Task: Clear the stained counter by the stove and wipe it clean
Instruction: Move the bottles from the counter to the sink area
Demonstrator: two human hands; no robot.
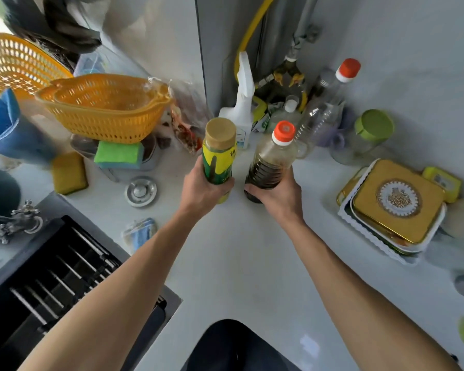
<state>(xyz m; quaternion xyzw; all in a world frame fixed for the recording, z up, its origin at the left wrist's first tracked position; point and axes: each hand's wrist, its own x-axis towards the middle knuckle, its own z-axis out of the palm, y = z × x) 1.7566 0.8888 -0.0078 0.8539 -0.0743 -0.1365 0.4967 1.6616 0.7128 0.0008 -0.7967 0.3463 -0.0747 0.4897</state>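
Here, left hand (204,190) gripping yellow bottle (219,153), right hand (277,196) gripping dark bottle (272,159)

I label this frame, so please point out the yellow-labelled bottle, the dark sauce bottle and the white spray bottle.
yellow-labelled bottle (219,159): head view, on its label.
dark sauce bottle (268,171): head view, on its dark lower body.
white spray bottle (243,113): head view, on its neck.

Home kitchen: sink (51,277), tap (16,220), sponges (69,172).
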